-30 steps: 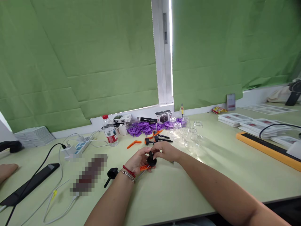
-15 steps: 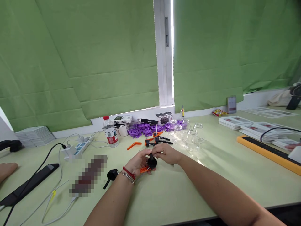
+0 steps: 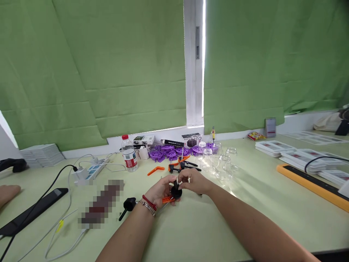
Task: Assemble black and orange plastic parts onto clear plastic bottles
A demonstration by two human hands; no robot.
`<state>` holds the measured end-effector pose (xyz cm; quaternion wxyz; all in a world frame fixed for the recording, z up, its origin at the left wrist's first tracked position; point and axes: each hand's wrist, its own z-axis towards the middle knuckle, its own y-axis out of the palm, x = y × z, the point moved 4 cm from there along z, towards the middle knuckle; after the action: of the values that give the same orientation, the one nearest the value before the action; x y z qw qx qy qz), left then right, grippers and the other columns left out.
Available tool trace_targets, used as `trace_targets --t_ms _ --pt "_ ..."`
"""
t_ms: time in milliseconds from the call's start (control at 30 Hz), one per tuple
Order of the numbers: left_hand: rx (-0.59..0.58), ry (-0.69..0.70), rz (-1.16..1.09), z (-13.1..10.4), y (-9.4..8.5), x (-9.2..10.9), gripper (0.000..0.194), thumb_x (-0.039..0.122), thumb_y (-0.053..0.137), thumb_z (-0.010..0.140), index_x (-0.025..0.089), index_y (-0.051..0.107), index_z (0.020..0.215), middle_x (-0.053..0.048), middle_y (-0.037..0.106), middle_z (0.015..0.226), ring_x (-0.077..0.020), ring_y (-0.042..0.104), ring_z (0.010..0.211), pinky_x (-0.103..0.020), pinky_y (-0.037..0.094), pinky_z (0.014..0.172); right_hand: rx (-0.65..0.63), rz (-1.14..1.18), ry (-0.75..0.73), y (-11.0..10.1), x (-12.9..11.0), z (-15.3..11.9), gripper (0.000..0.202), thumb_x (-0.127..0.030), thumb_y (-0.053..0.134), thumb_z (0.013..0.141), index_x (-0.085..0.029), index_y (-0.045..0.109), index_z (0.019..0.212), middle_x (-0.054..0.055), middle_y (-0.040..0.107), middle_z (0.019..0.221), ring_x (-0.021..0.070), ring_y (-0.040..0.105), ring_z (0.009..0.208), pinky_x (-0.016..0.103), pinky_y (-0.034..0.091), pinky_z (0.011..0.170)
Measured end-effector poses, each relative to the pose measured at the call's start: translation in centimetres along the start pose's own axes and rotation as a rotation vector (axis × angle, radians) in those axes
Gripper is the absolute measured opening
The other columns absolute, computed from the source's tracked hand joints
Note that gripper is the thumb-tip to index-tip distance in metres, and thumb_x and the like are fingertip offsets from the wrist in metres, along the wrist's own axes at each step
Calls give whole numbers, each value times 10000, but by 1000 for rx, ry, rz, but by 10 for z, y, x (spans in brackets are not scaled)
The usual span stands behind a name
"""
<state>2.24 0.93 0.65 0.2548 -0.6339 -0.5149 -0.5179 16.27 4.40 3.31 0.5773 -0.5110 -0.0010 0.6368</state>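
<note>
Near the middle of the table, my left hand (image 3: 161, 191) is closed round a black round part (image 3: 176, 192) with an orange piece (image 3: 168, 199) beside it. Thumb and fingers of my right hand (image 3: 193, 181) pinch the short dark stem on top of the black part. Beside my left wrist lies a black cup-shaped piece (image 3: 129, 204) with a thin handle. Just beyond my hands are black and orange pieces (image 3: 174, 168) and a bent orange piece (image 3: 156, 170).
Purple parts (image 3: 167, 152), a bottle (image 3: 129, 154) and clear glass jars (image 3: 224, 163) stand at the back. A power strip (image 3: 94, 171), cables and a dark tablet (image 3: 35, 211) lie left, near another person's hand (image 3: 9, 193). Card stacks (image 3: 275, 147) are right.
The view has shifted slightly, so the background sits a little lower. My right fingers have changed their hold on the stem, with the hand slightly more bent; my left hand keeps its hold.
</note>
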Motion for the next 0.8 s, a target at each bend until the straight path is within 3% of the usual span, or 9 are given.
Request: trace_targets --t_ms 200,300,800 --pt "-20 8 -12 0 1 1 418 520 528 701 150 544 896 -81 616 714 -230 620 597 -272 411 452 20 25 42 2 2 0 98 -160 695 656 -171 623 723 -5 614 736 103 509 618 221 421 587" --pt "-6 -3 -21 1 0 0 416 526 527 699 162 533 900 -72 612 690 -231 617 578 -267 401 436 -5 58 58 5 1 -1 160 -158 693 654 -179 632 800 -14 598 728 100 503 609 215 417 573" --pt "-21 -12 -23 2 0 -1 433 540 525 684 161 533 892 -61 603 678 -221 613 569 -265 407 437 22 66 84 9 3 -2 124 -149 675 658 -181 634 771 -11 599 705 108 515 617 215 414 569"
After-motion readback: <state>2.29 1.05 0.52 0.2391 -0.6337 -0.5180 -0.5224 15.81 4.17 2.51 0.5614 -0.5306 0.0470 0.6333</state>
